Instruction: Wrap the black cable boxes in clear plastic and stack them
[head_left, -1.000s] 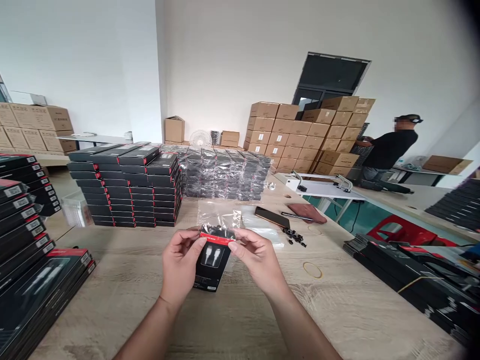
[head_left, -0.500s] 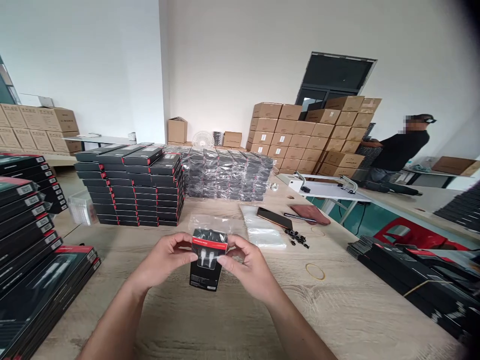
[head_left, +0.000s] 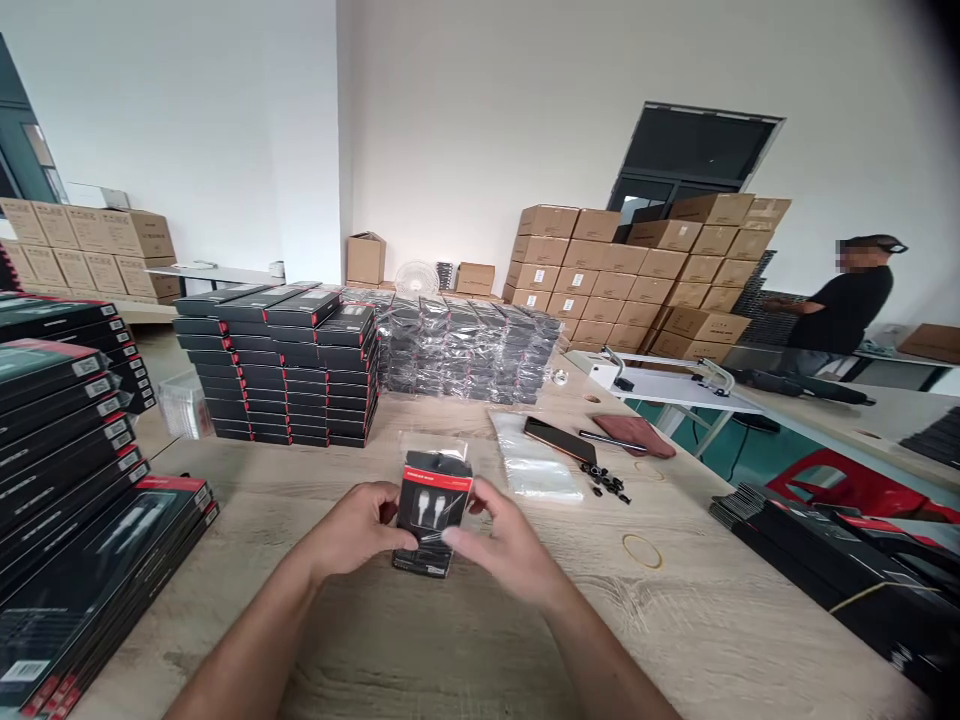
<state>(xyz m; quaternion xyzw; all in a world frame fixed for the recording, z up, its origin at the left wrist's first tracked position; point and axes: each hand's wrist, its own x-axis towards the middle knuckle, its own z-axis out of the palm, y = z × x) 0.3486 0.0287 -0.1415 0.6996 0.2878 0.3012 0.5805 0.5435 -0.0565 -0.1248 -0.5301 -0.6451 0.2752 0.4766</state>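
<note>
A small black cable box [head_left: 433, 530] with a red band and a picture of two white plugs stands near the middle of the table, tilted slightly back. Clear plastic film [head_left: 435, 442] sticks out above its top. My left hand [head_left: 361, 530] grips its left side, thumb across the front and fingers behind, partly hidden. On the other side, my right hand [head_left: 506, 548] holds the right edge, its thumb over the lower front and slightly blurred. Behind it to the right lie clear plastic bags [head_left: 536, 465].
Black boxes are stacked at the back left [head_left: 277, 370] and far left [head_left: 60, 440]. A plastic-wrapped stack [head_left: 465, 350] stands behind. A phone [head_left: 559, 438], small black parts [head_left: 607, 482], a rubber band [head_left: 642, 551] and banded flat packaging [head_left: 817, 570] lie rightward. A person [head_left: 847, 300] stands farther off.
The view has turned slightly left, shifting everything rightward. Both thumbs have slid lower on the front of the box. The person in the background now stands more upright.
</note>
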